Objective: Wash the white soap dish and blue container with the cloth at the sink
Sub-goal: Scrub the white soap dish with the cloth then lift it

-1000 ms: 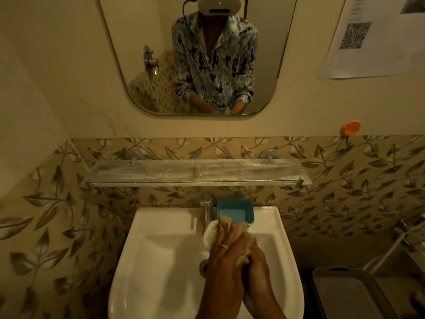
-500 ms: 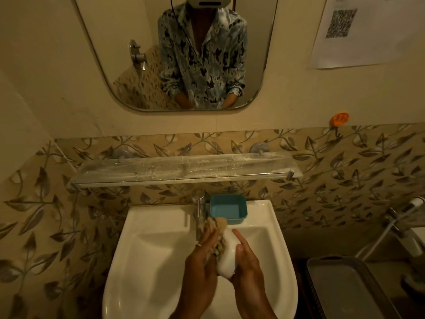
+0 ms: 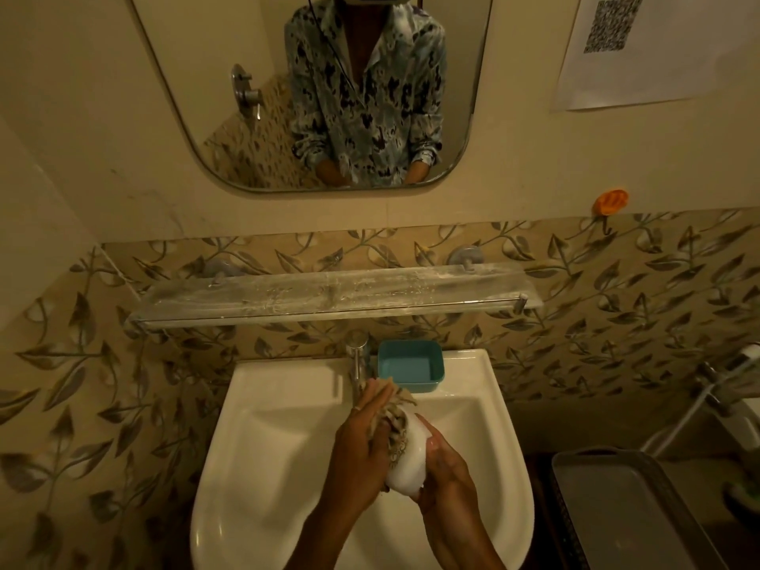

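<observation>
Over the white sink (image 3: 288, 429) my right hand (image 3: 446, 473) grips the white soap dish (image 3: 411, 454) from the right side. My left hand (image 3: 362, 442) presses a patterned beige cloth (image 3: 397, 421) against the dish's left face. The cloth's frayed end sticks up past my fingers toward the tap. The blue container (image 3: 411, 366) stands empty on the sink's back ledge, just right of the tap, apart from both hands.
A chrome tap (image 3: 357, 355) rises at the sink's back centre. A glass shelf (image 3: 329, 296) runs above it, under a mirror (image 3: 329, 92). A grey tray (image 3: 625, 512) sits low on the right, with a hose and valve (image 3: 715, 388) beyond it.
The hands have opened apart so the white soap dish shows between them. The cloth has shifted to the dish's left side. The camera has tilted down slightly.
</observation>
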Demonstrator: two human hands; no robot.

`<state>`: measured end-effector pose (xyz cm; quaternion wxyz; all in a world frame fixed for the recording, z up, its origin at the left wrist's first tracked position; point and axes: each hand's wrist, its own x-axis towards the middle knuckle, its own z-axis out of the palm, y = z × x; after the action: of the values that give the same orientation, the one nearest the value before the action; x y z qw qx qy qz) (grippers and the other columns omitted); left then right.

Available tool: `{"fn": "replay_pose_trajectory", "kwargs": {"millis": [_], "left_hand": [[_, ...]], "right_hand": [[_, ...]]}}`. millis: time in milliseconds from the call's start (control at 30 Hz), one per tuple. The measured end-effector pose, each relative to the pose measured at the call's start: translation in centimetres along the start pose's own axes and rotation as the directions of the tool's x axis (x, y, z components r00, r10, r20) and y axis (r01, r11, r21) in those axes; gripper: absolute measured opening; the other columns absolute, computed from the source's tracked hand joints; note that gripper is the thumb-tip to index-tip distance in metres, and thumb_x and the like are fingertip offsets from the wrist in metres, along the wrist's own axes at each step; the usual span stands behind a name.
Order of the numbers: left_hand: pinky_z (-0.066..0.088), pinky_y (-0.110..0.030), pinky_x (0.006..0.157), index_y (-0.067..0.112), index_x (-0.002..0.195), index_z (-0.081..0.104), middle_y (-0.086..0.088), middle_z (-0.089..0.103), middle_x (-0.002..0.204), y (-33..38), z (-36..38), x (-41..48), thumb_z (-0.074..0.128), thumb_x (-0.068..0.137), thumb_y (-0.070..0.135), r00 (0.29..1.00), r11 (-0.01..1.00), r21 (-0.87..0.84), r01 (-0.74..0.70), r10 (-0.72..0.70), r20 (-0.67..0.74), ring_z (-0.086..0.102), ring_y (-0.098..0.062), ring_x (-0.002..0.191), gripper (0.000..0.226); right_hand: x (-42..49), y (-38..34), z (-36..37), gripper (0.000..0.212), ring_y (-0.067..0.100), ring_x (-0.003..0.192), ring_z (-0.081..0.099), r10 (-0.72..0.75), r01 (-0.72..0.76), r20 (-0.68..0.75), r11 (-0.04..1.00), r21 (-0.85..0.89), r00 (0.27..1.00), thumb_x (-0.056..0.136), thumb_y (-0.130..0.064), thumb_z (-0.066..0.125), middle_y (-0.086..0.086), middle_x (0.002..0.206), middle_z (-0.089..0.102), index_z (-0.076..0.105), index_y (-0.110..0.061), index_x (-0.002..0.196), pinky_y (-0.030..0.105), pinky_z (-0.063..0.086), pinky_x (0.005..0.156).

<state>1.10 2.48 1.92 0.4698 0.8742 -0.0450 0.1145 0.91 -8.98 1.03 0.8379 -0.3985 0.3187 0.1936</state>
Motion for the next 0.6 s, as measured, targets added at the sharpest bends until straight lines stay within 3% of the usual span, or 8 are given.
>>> {"fn": "replay_pose_trajectory", "kwargs": {"millis": [133, 167, 233, 300, 367, 433, 533, 600], "left_hand": [[0.031, -0.038, 0.115, 0.067, 0.122, 0.037, 0.046, 0.029, 0.138, 1.2, 2.7, -3.3, 0.033, 0.091, 0.050, 0.987, 0.989, 0.062, -0.137, 0.131, 0.094, 0.033, 0.012, 0.131, 0.036], [0.023, -0.035, 0.118, 0.071, 0.121, 0.033, 0.049, 0.024, 0.138, 1.6, 3.1, -3.9, 0.030, 0.091, 0.056, 0.979, 0.979, 0.083, -0.186, 0.178, 0.099, 0.028, 0.013, 0.133, 0.034], [0.007, -0.030, 0.120, 0.063, 0.132, 0.025, 0.034, 0.018, 0.150, 1.4, 3.7, -4.5, 0.031, 0.094, 0.042, 0.969, 0.968, 0.096, -0.231, 0.220, 0.110, 0.014, 0.000, 0.143, 0.044], [0.013, -0.035, 0.120, 0.064, 0.130, 0.027, 0.016, 0.026, 0.153, 1.4, 3.1, -3.5, 0.031, 0.090, 0.041, 0.979, 0.985, 0.083, -0.152, 0.138, 0.153, 0.015, -0.008, 0.145, 0.046], [0.025, -0.037, 0.117, 0.048, 0.129, 0.047, 0.005, 0.040, 0.147, 1.2, 2.4, -2.1, 0.030, 0.089, 0.055, 0.993, 0.994, 0.074, -0.079, 0.072, 0.097, 0.031, -0.011, 0.139, 0.044], [0.032, -0.031, 0.114, 0.038, 0.128, 0.051, 0.008, 0.046, 0.142, 1.1, 1.2, -0.6, 0.039, 0.096, 0.032, 0.997, 1.000, 0.018, 0.001, -0.002, 0.073, 0.038, -0.007, 0.133, 0.035], [0.048, -0.009, 0.089, 0.041, 0.116, 0.050, 0.005, 0.059, 0.126, -0.1, 0.2, 0.4, 0.043, 0.097, 0.015, 0.976, 0.969, -0.119, 0.217, -0.219, -0.004, 0.056, -0.011, 0.116, 0.033], [0.045, 0.001, 0.074, 0.039, 0.116, 0.049, 0.002, 0.061, 0.121, -0.5, 0.6, -0.4, 0.043, 0.097, 0.015, 0.949, 0.941, -0.150, 0.304, -0.312, -0.036, 0.060, -0.014, 0.110, 0.031]], "right_hand": [[-2.2, -0.2, -0.7, 0.027, 0.025, 0.080, 0.071, -0.139, 0.142, 0.094, 0.990, -0.027, 0.986, 0.097, -0.024, 0.043, 0.010, 0.089, 0.075, 0.069, -0.015, 0.099, 0.033, 0.054, 0.059], [-2.4, -0.3, -0.8, 0.030, 0.028, 0.081, 0.069, -0.127, 0.132, 0.101, 0.990, -0.048, 0.987, 0.096, -0.028, 0.044, 0.013, 0.088, 0.075, 0.069, -0.012, 0.100, 0.035, 0.052, 0.061], [-2.2, -0.3, -0.7, 0.030, 0.029, 0.085, 0.068, -0.117, 0.122, 0.086, 0.991, -0.055, 0.989, 0.096, -0.027, 0.044, 0.013, 0.088, 0.075, 0.067, -0.009, 0.104, 0.036, 0.050, 0.065], [-2.4, -0.6, -0.9, 0.025, 0.028, 0.086, 0.067, -0.136, 0.142, 0.088, 0.988, -0.066, 0.987, 0.097, -0.013, 0.043, 0.014, 0.092, 0.075, 0.067, -0.009, 0.097, 0.033, 0.053, 0.065], [-2.5, -0.8, -0.9, 0.026, 0.028, 0.087, 0.063, -0.100, 0.110, 0.131, 0.991, -0.072, 0.986, 0.098, -0.006, 0.039, 0.019, 0.114, 0.067, 0.064, -0.002, 0.103, 0.030, 0.056, 0.059], [-2.7, -0.6, -1.3, 0.033, 0.029, 0.083, 0.062, -0.109, 0.122, 0.182, 0.991, -0.060, 0.977, 0.099, -0.011, 0.039, 0.013, 0.114, 0.065, 0.055, 0.001, 0.124, 0.027, 0.057, 0.050], [-2.1, 0.3, -2.2, 0.038, 0.028, 0.097, 0.069, -0.198, 0.241, 0.233, 0.955, -0.173, 0.952, 0.086, -0.034, 0.060, 0.005, 0.109, 0.073, 0.062, -0.022, 0.122, 0.042, 0.060, 0.072], [-2.0, 0.8, -2.6, 0.048, 0.028, 0.103, 0.068, -0.175, 0.232, 0.285, 0.956, -0.178, 0.942, 0.070, -0.044, 0.067, 0.005, 0.114, 0.071, 0.065, -0.029, 0.116, 0.048, 0.057, 0.079]]}}
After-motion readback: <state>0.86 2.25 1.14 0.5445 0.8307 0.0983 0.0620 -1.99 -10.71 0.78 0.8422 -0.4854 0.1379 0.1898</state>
